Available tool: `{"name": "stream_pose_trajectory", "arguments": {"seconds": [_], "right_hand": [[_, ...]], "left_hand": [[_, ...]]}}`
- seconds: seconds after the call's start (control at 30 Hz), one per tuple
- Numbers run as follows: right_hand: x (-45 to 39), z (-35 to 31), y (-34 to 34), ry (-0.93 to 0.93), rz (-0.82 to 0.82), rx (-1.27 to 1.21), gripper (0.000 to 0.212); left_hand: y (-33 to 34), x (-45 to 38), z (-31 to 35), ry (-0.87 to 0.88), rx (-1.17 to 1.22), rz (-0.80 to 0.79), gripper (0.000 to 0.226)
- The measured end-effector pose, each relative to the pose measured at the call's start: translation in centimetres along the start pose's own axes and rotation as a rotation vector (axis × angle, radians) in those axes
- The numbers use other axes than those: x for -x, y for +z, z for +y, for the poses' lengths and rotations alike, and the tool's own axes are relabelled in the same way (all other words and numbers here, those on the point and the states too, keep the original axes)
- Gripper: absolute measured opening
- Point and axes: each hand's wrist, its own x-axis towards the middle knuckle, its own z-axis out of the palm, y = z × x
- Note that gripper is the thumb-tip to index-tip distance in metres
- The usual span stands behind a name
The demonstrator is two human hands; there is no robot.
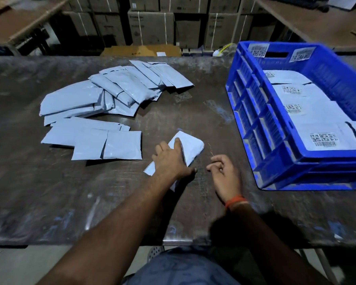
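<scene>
A single pale grey mailer packet (190,148) lies on the dark table (49,192) just ahead of me. My left hand (170,159) rests flat on its near half, fingers straight. My right hand (224,171) hovers beside it to the right, fingers loosely curled, pinching nothing that I can make out. A spread pile of several similar grey packets (103,105) lies at the left and centre. A blue plastic crate (280,128) stands at the right, holding several packets with barcode labels (323,138) face up.
Stacked cardboard boxes (152,25) line the floor behind the table. Wooden benches run along the far left (19,21) and far right (308,23). An orange band circles my right wrist (235,200). The table's near edge is at my waist.
</scene>
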Motion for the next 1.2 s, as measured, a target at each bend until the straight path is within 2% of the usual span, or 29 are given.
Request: {"name": "stream_pose_trajectory", "arguments": {"seconds": [0.07, 0.17, 0.27, 0.33, 0.43, 0.47, 0.53, 0.77, 1.2], "right_hand": [[-0.5, -0.4, -0.3, 0.003, 0.037, 0.007, 0.018], [-0.8, -0.9, -0.4, -0.028, 0.083, 0.030, 0.015], [-0.8, -0.4, -0.6, -0.078, 0.090, 0.081, 0.018], [-0.8, 0.3, -1.0, -0.129, 0.099, 0.136, 0.021], [-1.2, 0.8, -1.6, -0.279, 0.160, 0.273, 0.026], [-1.5, 0.8, -1.4, -0.336, 0.156, 0.314, 0.031], [-2.5, 0.6, -0.8, -0.425, 0.071, 0.394, 0.045], [-3.5, 0.3, 2.1, -0.445, -0.275, 0.860, 0.068], [-3.8, 1.8, 0.3, -0.261, -0.247, 0.949, 0.060]], "left_hand": [[0.2, -0.7, -0.4, 0.162, 0.041, 0.003, 0.119], [0.1, -1.6, -0.8, 0.460, 0.070, -0.086, 0.116], [0.4, -1.8, -1.7, 0.575, 0.099, -0.127, 0.109], [0.7, -1.4, -2.4, 0.506, 0.135, -0.066, 0.099], [1.5, -0.5, -3.1, 0.288, 0.152, 0.206, 0.072], [1.8, -0.2, -2.9, 0.236, 0.130, 0.288, 0.067], [2.1, 0.2, -2.1, 0.198, 0.097, 0.352, 0.064], [4.4, 1.0, -0.8, 0.263, 0.002, 0.250, 0.060], [4.1, 0.7, -3.2, 0.177, -0.058, 0.176, 0.055]]}}
